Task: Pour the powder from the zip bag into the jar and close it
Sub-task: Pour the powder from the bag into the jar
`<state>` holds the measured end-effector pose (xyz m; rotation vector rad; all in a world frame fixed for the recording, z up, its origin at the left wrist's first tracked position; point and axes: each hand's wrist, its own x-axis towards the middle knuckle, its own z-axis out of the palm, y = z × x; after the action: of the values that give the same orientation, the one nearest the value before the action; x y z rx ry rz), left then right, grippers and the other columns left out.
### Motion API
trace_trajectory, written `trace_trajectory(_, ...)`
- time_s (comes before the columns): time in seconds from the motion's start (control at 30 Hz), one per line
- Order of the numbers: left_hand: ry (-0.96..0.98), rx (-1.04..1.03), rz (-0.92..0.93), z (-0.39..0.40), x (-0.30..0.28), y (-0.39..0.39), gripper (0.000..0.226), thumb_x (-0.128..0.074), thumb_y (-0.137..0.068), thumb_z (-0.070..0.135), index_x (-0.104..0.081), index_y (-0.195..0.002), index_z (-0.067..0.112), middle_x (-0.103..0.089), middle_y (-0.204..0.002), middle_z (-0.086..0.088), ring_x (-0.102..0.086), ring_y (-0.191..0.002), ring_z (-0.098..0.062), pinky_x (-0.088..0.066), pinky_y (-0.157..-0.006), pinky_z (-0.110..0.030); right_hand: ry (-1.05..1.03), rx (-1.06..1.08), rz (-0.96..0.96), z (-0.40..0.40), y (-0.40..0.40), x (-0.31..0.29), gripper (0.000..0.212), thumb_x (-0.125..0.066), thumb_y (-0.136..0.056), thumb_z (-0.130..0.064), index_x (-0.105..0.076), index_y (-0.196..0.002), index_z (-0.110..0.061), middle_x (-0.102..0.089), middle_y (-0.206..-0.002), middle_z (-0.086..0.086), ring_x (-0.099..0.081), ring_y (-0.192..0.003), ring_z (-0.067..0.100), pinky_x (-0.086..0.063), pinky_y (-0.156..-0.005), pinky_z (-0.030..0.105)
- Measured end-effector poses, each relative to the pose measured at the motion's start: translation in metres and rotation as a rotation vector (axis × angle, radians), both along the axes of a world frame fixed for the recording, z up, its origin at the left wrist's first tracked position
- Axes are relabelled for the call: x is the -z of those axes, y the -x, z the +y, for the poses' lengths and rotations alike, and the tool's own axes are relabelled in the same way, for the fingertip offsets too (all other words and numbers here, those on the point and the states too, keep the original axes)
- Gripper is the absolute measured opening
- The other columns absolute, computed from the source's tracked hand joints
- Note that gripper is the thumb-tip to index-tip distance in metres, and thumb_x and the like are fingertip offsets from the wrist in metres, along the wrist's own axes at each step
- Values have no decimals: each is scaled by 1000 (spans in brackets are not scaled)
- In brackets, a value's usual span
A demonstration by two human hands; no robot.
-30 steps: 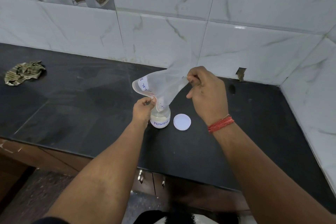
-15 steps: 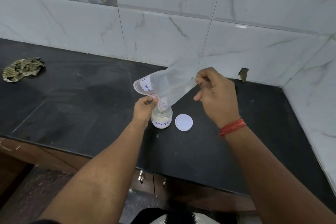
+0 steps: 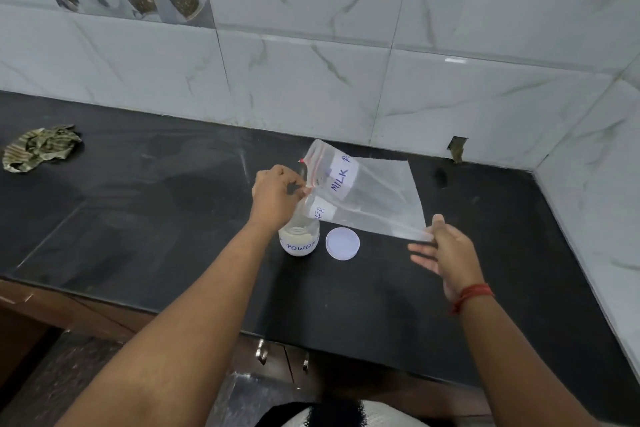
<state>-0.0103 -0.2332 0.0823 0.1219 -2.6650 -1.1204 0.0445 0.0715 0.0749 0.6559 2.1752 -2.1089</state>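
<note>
Left hand (image 3: 275, 194) is pinching the zip bag (image 3: 367, 198) at its red-striped mouth, fingers closed on the plastic just above the jar (image 3: 299, 236). Right hand (image 3: 446, 253) is gripping the bag's far bottom corner between thumb and forefinger, the other fingers spreading loose below it. The bag is stretching nearly flat between the two hands, hanging in the air over the counter (image 3: 138, 218), mouth end lower and resting at the jar's opening.

Bag is reading as thin, clear, floppy film with white handwritten labels; it is looking empty or close to it, so probably very light and prone to folding or slipping. Best holds seem to be the stiffer zip strip and the sealed corners, as now.

Jar is sitting upright on the counter, small, round, clear-walled, with pale powder filling its lower part and a handwritten label; likely rigid and light enough to tip if nudged. Lid (image 3: 343, 243) is lying flat just right of the jar, a white disc, apparently smooth plastic, not yet fitted.

Counter is dark, matte stone; a crumpled cloth (image 3: 40, 151) is lying far left
</note>
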Motion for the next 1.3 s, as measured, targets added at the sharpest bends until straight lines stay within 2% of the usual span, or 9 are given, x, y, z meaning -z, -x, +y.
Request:
trace_trajectory(0.17,217,127,157,29,-30,6,7,-79,-89,21,-79,-96,20,-65,-108,6,-46,-115,-26,-28,-96,-29,122,7,-87,12,14,17,16,-55,-101,-17,-63,-92,-7,-61,-99,-9,-66,-95,18,-56,-83,37)
trace_trajectory(0.33,369,198,337,56,-57,8,7,-82,-83,15,-79,-90,15,-70,-102,-2,-55,-103,-37,-31,-90,-36,78,27,-79,23,24,27,12,-61,-97,-21,-65,-96,-9,-63,-105,1,-61,-99,15,-55,-95,40)
trace_trajectory(0.57,415,308,464,74,-77,8,13,-82,-82,12,-80,-91,21,-69,-102,0,-54,-103,-35,-36,-90,-38,233,96,-41,33,33,33,12,-63,-94,-21,-59,-103,-13,-69,-118,11,-69,-107,27,-56,-94,43)
trace_trajectory(0.67,374,393,448,79,-84,5,13,-79,-86,12,-79,-95,21,-67,-104,2,-47,-102,-25,-40,-89,-32,398,167,8,35,34,26,12,-55,-98,-9,-62,-108,-12,-72,-108,10,-70,-99,26,-58,-88,42)
trace_trajectory(0.77,322,432,403,84,-90,2,21,-78,-88,14,-79,-107,22,-66,-107,2,-47,-101,-22,-33,-88,-19,478,168,63,38,35,21,13,-54,-99,-3,-65,-97,-10,-66,-84,14,-66,-82,29,-58,-84,42)
trace_trajectory(0.87,284,450,371,87,-95,-1,38,-76,-91,17,-72,-128,24,-67,-114,-1,-52,-105,-25,-33,-91,-24,541,200,90,38,37,15,18,-52,-101,-4,-61,-88,-13,-62,-81,10,-63,-74,21,-58,-64,31)
trace_trajectory(1.0,198,518,297,89,-100,-7,57,-73,-94,19,-54,-147,29,-61,-134,-1,-53,-122,-24,-35,-100,-22,624,200,135,38,37,12,16,-53,-102,-7,-64,-92,-14,-72,-105,12,-72,-96,26,-58,-87,45)
trace_trajectory(1.13,-121,598,161,92,-109,-18,67,-71,-96,15,-41,-149,42,-43,-151,8,-44,-141,-9,-41,-114,-26,680,214,168,38,38,8,17,-52,-102,-5,-64,-96,-14,-72,-107,11,-72,-101,26,-56,-93,48)
trace_trajectory(1.3,-352,475,94,99,-114,-27,37,-70,-97,17,-63,-129,35,-41,-156,11,-47,-139,-5,-44,-110,-27,678,234,188,37,40,8,16,-52,-102,-5,-62,-93,-13,-72,-101,11,-72,-97,26,-53,-99,51)
